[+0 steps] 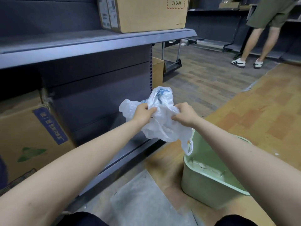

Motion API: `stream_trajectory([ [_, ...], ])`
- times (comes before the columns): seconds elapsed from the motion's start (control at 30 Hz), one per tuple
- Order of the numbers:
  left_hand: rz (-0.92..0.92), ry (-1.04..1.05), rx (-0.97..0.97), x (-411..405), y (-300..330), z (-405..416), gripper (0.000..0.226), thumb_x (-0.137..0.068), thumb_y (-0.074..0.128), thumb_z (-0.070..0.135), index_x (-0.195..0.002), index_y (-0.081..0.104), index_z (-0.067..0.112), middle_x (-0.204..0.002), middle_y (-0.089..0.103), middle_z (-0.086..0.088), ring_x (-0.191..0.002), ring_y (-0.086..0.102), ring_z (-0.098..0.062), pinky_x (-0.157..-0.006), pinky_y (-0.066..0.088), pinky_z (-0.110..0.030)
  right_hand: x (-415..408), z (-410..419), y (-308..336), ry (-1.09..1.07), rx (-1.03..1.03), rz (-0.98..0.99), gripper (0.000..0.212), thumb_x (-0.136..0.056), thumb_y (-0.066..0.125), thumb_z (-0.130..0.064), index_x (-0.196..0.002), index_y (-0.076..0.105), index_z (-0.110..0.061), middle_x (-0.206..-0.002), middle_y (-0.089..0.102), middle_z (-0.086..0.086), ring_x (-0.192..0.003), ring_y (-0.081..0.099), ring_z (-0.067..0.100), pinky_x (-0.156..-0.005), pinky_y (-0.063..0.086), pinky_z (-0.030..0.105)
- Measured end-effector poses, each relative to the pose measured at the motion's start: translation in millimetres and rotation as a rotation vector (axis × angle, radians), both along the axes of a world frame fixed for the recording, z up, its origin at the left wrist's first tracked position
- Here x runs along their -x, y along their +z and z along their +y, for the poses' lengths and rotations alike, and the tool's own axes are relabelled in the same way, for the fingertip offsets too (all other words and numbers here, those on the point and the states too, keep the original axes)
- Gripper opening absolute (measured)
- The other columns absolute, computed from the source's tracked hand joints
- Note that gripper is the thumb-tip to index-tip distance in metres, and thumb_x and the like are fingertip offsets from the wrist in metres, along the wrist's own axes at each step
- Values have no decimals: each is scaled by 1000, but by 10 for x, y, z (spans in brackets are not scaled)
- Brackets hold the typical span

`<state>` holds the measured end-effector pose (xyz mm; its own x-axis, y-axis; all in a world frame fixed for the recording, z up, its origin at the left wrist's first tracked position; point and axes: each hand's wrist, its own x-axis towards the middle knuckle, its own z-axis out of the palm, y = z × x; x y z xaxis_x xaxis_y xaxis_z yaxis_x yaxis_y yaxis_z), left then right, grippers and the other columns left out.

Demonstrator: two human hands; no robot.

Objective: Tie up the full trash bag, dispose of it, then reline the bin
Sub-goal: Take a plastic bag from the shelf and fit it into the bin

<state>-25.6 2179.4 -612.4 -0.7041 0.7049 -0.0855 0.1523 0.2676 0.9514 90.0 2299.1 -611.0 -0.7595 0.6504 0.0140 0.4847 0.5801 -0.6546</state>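
Note:
A crumpled white plastic bag (pixel 164 126) with blue print hangs in the air in front of me. My left hand (pixel 142 114) grips its left side and my right hand (pixel 185 114) grips its right side, both with fingers closed on the plastic. One handle loop dangles down over the rim of a pale green bin (pixel 210 183) that stands on the floor below and to the right. The bin has no liner; only small scraps lie at its bottom. My right forearm covers part of the bin's near rim.
Dark metal shelving (pixel 91 44) runs along the left, with a cardboard box (pixel 143 12) on its shelf and another cardboard box (pixel 31 132) lower left. A person's legs (pixel 254 38) stand at the far right. A cart base (pixel 172 62) sits beyond the shelf end.

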Motion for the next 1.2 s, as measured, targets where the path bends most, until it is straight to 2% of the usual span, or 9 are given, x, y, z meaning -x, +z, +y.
stream_trajectory([
  [0.17, 9, 199, -16, 578, 7, -251, 26, -92, 47, 4, -67, 45, 12, -78, 48, -9, -81, 47, -22, -55, 41, -27, -163, 243, 32, -116, -179, -53, 17, -74, 49, 3, -77, 62, -7, -82, 72, 18, -85, 64, 33, -68, 48, 33],
  [0.33, 524, 158, 110, 1017, 48, -596, 14, -93, 52, 15, -81, 55, 7, -85, 56, -7, -81, 49, -19, -65, 36, -27, -356, 499, 74, -128, -499, -240, 29, -73, 44, 7, -96, 60, 0, -98, 64, 23, -95, 59, 40, -72, 45, 37],
  [0.47, 899, -205, 431, 1117, 105, -850, 50, -75, 70, 51, -64, 47, 8, -56, 46, -2, -53, 36, -21, -49, 27, -30, -522, 637, 102, -119, -712, -365, 31, -77, 43, 10, -102, 59, 0, -104, 56, 21, -99, 57, 40, -70, 40, 35],
  [0.57, 1031, -113, 731, 1220, 92, -932, 49, -71, 74, 38, -52, 38, 11, -51, 38, -1, -49, 32, -21, -46, 25, -25, -638, 751, 109, -205, -735, -446, 27, -77, 44, 9, -96, 60, 0, -98, 60, 21, -92, 59, 38, -64, 38, 33],
  [0.8, 499, 66, 558, 1461, -168, -1000, 12, -82, 56, 3, -73, 49, 7, -70, 48, -9, -55, 40, -23, -48, 29, -25, -802, 892, -56, -364, -348, -415, 8, -81, 56, -13, -74, 55, -8, -74, 56, 12, -67, 53, 30, -56, 39, 29],
  [0.93, 153, 36, 419, 1402, -239, -854, 34, -83, 62, 11, -111, 42, 17, -92, 55, -10, -71, 55, -25, -59, 43, -29, -732, 924, -192, -330, 465, -268, 41, -80, 66, -15, -116, 49, -2, -108, 60, 16, -92, 62, 34, -70, 52, 36],
  [1.03, -125, -29, 298, 1297, -272, -620, 46, -90, 55, 11, -120, 26, 31, -96, 52, -7, -76, 61, -22, -57, 53, -29, -623, 962, -294, -372, 583, -200, 68, -74, 66, -16, -134, 36, -5, -125, 53, 19, -105, 59, 39, -83, 54, 47],
  [1.13, 68, -159, 143, 1234, -329, -346, 26, -92, 45, 5, -106, 35, 25, -81, 46, -6, -58, 48, -18, -45, 49, -24, -398, 1019, -395, -434, 552, -47, 75, -80, 62, -7, -142, 20, -3, -126, 46, 17, -110, 54, 37, -85, 51, 46],
  [1.2, 361, -283, 126, 1207, -340, -203, 20, -79, 53, 3, -82, 50, 22, -80, 53, -6, -63, 45, -15, -70, 50, -34, -273, 1035, -426, -493, 478, 130, 60, -87, 53, -1, -136, 20, 0, -105, 49, 10, -97, 51, 28, -69, 48, 39],
])
